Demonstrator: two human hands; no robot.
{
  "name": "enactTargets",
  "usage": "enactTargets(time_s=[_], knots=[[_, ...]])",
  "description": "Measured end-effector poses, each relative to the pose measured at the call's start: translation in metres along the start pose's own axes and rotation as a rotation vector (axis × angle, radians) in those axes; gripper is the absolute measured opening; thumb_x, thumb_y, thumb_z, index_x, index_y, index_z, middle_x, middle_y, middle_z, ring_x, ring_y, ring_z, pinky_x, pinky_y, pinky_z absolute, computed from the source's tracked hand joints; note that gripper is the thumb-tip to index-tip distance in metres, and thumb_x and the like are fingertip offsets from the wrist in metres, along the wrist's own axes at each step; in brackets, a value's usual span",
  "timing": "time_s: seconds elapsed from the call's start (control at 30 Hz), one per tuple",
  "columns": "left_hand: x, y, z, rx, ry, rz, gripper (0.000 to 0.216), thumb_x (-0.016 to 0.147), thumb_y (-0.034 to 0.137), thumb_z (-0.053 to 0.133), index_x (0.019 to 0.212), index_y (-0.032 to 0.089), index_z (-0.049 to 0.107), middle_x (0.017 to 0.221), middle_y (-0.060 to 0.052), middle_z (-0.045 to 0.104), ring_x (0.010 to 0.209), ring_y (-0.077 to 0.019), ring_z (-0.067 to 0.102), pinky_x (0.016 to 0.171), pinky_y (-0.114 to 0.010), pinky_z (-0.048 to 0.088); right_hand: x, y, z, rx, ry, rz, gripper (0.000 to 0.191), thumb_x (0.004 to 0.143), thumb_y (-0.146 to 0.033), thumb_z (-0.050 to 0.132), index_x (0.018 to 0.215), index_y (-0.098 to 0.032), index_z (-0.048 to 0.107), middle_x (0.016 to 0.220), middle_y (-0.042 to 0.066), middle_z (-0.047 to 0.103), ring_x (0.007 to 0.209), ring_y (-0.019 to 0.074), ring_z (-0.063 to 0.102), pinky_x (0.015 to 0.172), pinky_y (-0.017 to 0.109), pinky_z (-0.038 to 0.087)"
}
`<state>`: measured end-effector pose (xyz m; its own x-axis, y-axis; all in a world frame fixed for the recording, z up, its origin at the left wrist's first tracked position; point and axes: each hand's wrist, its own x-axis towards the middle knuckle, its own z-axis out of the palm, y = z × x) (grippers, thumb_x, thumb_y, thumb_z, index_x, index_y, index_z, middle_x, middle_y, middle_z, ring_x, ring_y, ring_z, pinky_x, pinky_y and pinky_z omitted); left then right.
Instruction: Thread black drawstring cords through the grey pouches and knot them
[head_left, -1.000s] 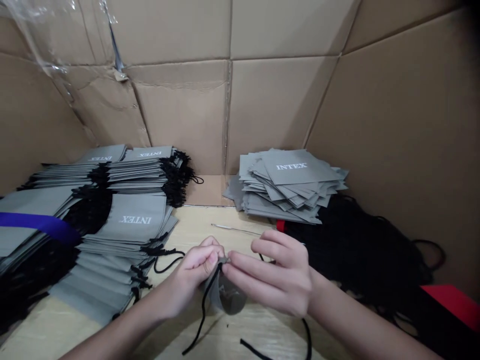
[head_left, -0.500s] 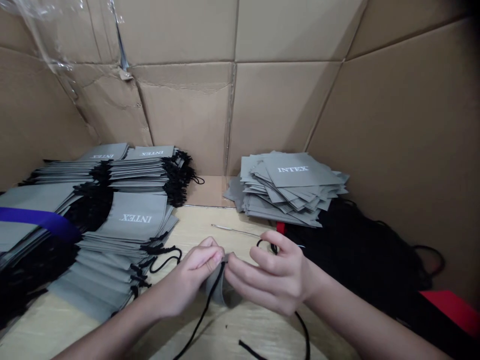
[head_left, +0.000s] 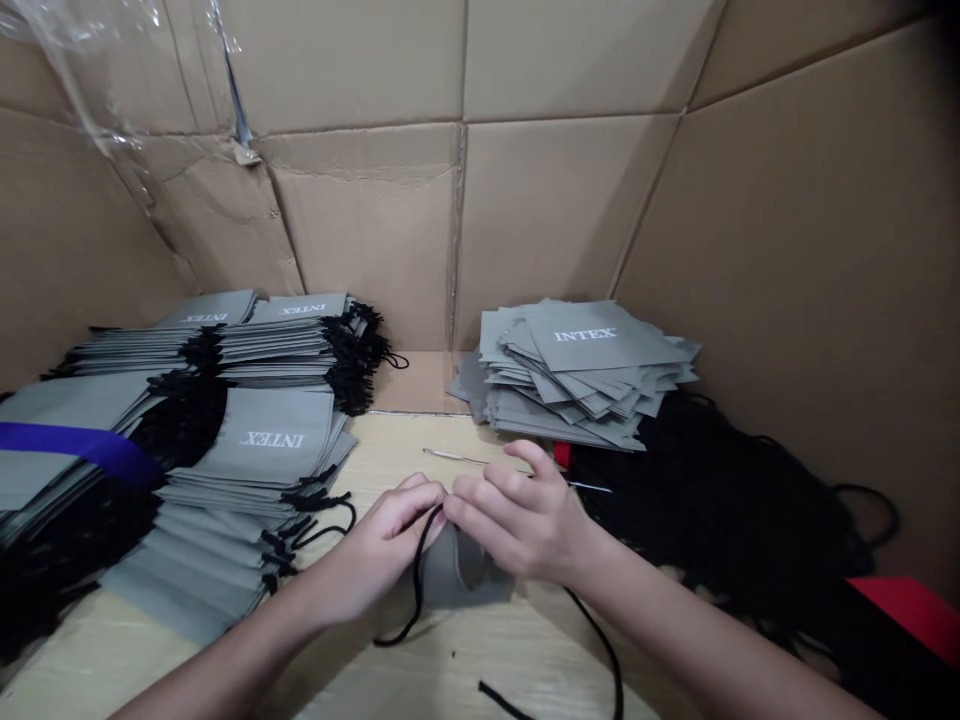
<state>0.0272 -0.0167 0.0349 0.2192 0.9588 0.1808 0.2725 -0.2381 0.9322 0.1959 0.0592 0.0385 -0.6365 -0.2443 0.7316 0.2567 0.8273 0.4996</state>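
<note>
Grey pouch [head_left: 450,572]: lower centre of frame, upper edge pinched in closed fingers, left hand [head_left: 396,522] and right hand [head_left: 517,515]. Black cord [head_left: 418,585]: beside left hand. Desk [head_left: 409,690]: gap between left stack [head_left: 259,450], right stack [head_left: 600,345].

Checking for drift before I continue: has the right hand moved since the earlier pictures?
Yes, the right hand has shifted forward, away from the wearer, and slightly left, judged against the gray INTEX pile.
</note>
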Motion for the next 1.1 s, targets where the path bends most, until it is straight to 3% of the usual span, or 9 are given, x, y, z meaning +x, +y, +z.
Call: enactTargets(time_s=[0.13, 0.37, 0.73, 0.93, 1.1], knots=[[0.003, -0.002, -0.002, -0.002, -0.036, 0.052, 0.029, 0.089, 0.037, 0.042, 0.07, 0.017, 0.051, 0.071, 0.001, 0.04, 0.07, -0.0147, 0.04, 0.066, -0.024, 0.033, 0.001, -0.005, 0.003, 0.159, 0.073, 0.204, 0.021, 0.085, -0.009, 0.045, 0.079, -0.019, 0.062, 0.073, 0.0, 0.066, 0.071, 0.0157, 0.044, 0.077, 0.037, 0.037], [0.0, -0.01, -0.006, -0.101, -0.07, 0.107, 0.033, 0.088, 0.043, 0.043, 0.07, 0.017, 0.05, 0.074, 0.001, 0.038, 0.072, -0.0156, 0.038, 0.067, -0.025, 0.031, 0.008, -0.018, 0.0, 0.419, 0.165, 0.447, 0.02, 0.077, -0.003, 0.048, 0.068, -0.018, 0.058, 0.068, 0.001, 0.063, 0.067, 0.0146, 0.045, 0.066, 0.031, 0.038], [-0.005, -0.012, 0.002, -0.398, -0.089, 0.05, 0.034, 0.089, 0.043, 0.041, 0.069, 0.016, 0.048, 0.074, 0.0, 0.041, 0.069, -0.0138, 0.037, 0.064, -0.024, 0.031, 0.007, -0.017, 0.0, 0.322, 0.281, 0.344, 0.015, 0.081, -0.012, 0.055, 0.071, -0.02, 0.063, 0.063, -0.002, 0.063, 0.064, 0.0135, 0.046, 0.073, 0.032, 0.04], [-0.009, -0.018, 0.002, -0.475, -0.054, -0.021, 0.028, 0.088, 0.039, 0.046, 0.074, 0.016, 0.052, 0.079, -0.001, 0.044, 0.074, -0.0138, 0.041, 0.07, -0.024, 0.034, 0.005, -0.01, -0.005, 0.241, 0.228, 0.217, 0.016, 0.084, -0.017, 0.054, 0.08, -0.024, 0.067, 0.067, -0.003, 0.064, 0.066, 0.013, 0.045, 0.078, 0.034, 0.04], [-0.01, -0.019, 0.001, -0.457, -0.025, -0.074, 0.027, 0.087, 0.04, 0.048, 0.073, 0.016, 0.052, 0.079, -0.001, 0.043, 0.076, -0.0139, 0.04, 0.073, -0.023, 0.034, 0.008, -0.003, -0.01, 0.163, 0.207, 0.106, 0.015, 0.077, -0.015, 0.062, 0.072, -0.028, 0.068, 0.068, -0.007, 0.066, 0.064, 0.0124, 0.044, 0.078, 0.035, 0.04]])
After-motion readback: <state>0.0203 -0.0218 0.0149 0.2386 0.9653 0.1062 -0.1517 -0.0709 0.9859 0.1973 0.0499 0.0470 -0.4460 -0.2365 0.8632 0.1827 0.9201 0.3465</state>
